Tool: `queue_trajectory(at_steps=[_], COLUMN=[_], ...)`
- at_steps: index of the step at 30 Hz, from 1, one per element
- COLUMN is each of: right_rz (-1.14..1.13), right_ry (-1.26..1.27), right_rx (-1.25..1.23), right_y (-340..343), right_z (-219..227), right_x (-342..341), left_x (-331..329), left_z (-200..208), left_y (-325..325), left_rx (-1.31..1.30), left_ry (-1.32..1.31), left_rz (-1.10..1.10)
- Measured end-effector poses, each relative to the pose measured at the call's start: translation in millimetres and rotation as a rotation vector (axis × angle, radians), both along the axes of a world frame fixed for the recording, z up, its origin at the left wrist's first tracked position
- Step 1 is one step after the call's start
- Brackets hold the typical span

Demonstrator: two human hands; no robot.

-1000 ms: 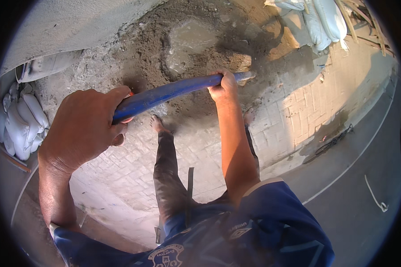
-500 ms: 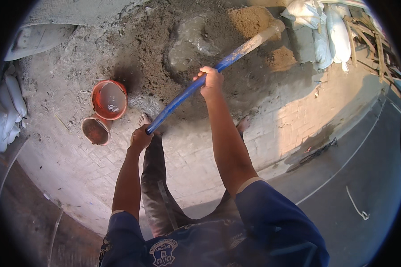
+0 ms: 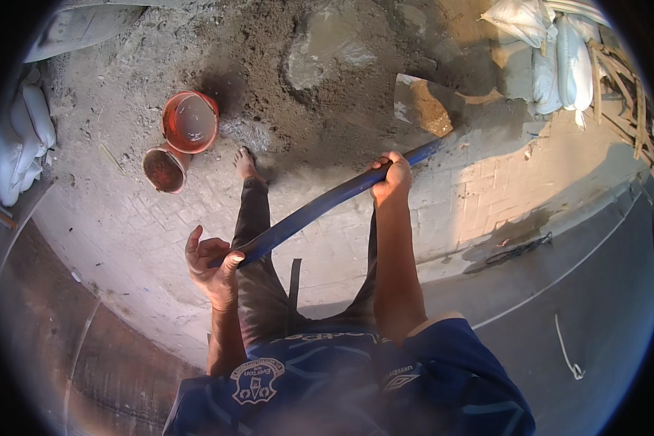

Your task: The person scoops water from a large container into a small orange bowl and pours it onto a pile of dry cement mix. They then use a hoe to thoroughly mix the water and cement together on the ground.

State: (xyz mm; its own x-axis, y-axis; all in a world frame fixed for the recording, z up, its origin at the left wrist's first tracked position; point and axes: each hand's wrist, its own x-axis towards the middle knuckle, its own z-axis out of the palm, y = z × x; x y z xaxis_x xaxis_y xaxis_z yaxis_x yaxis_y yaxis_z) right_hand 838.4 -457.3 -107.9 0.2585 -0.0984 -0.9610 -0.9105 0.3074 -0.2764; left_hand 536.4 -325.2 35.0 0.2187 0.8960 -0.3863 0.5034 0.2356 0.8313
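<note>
A hoe with a long blue handle (image 3: pixel 309 214) slants across in front of my legs. My right hand (image 3: pixel 394 176) is closed around the upper part of its handle. My left hand (image 3: pixel 214 272) is at the handle's near end, thumb against it and fingers spread loosely apart. Beyond my right hand, the hoe's wet, flat blade (image 3: pixel 423 105) lies low over the ground, its lit part brown. Ahead is a mound of damp sand-coloured mix (image 3: pixel 258 65) around a grey wet puddle (image 3: pixel 330 43).
Two orange buckets stand left of my foot: one bucket (image 3: pixel 209 123) holds greyish water, while the other bucket (image 3: pixel 151 171) leans beside it. White sacks (image 3: pixel 574 69) and wooden sticks (image 3: pixel 621 80) lie at the far right. More white sacks (image 3: pixel 25 138) sit at the left.
The hoe has been drawn nearer and lower, its blade coming into sight at the right of the puddle. My left hand has loosened from its closed grip, fingers spreading.
</note>
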Motion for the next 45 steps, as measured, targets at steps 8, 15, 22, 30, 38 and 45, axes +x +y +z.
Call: queue_trajectory(at_steps=[8,15,22,30,38,45], right_rz=[-0.353,-0.593,-0.669,-0.659,-0.614,-0.473], right_ry=[0.308,0.496,0.568,0.475,0.421,0.251], right_rx=[0.016,-0.194,-0.016,0.435,0.483,0.507], right_y=[-42,-69,-49,28,54,97], right_z=[-82,-164,-155,-138,-85,-34], right_x=[-151,-227,-188,-111,-92,-39], left_x=[38,108,230,288,276,267], left_z=[-19,-114,-71,28,89,149], left_y=[69,116,88,69,53,107], left_rx=[-0.171,-0.457,-0.32,-0.021,0.159,0.287], left_ry=[-0.235,-0.255,-0.193,-0.129,-0.26,-0.484], left_rz=[0.479,-0.047,-0.509,-0.681,-0.709,-0.503])
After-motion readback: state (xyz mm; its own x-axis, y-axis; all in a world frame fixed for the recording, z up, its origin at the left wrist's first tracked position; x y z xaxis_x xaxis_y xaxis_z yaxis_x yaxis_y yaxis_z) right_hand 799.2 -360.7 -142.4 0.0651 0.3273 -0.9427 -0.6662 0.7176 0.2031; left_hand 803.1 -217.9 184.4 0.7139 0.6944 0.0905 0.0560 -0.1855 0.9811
